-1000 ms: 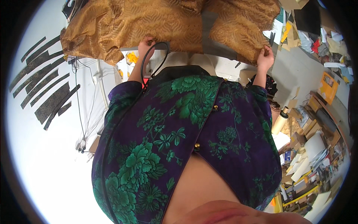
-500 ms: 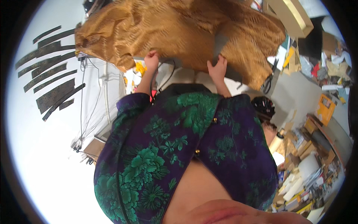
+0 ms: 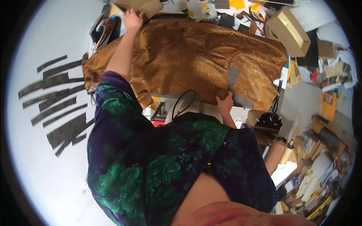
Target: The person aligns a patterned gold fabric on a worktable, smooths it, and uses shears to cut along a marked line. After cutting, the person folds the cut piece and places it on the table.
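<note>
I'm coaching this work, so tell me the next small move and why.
Probably the left hand should nudge the box slightly away: it is at the box, which sits close to the far edge of the cloth, while the right hand is at the near edge.

The cloth (image 3: 181, 52) is golden brown, patterned with paler wavy lines. The jacket (image 3: 158, 177) is deep purple with large green flowers and leaves; its buttons (image 3: 209, 165) are gold. The box (image 3: 149, 8) is tan, the wall (image 3: 41, 180) white, its strips (image 3: 68, 130) mottled near-black, the envelope (image 3: 329, 107) orange-yellow.
</note>
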Tool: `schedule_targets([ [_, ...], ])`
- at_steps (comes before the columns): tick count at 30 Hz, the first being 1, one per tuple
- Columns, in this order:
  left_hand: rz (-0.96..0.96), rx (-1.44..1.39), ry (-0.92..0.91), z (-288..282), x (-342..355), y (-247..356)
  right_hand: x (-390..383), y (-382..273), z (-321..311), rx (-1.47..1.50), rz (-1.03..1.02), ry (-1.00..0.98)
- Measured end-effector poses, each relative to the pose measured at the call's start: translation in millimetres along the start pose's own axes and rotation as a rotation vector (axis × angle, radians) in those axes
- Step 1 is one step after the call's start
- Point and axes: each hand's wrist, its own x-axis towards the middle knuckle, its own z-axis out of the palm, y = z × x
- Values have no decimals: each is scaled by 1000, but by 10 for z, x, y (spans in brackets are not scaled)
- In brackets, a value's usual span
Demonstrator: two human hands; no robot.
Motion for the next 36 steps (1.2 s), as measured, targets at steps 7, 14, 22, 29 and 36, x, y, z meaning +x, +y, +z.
schedule_targets([
  [7,-6,48,-326,341,565,-137,-100,266,-37,-167,-145,373],
  [14,-84,-491,-103,-766,758,-878,-140,-384,-291,-85,-413,419],
  [22,326,-547,301,-2475,-1403,504,-382,-2444,-986,807,-325,-333],
  [29,631,-808,141,-2620,-2539,1758,-83,-2323,-1883,850,-199,-413],
  [36,64,-1259,-135,-1767,-3406,2481,-89,-877,-2794,732,-507,192],
])
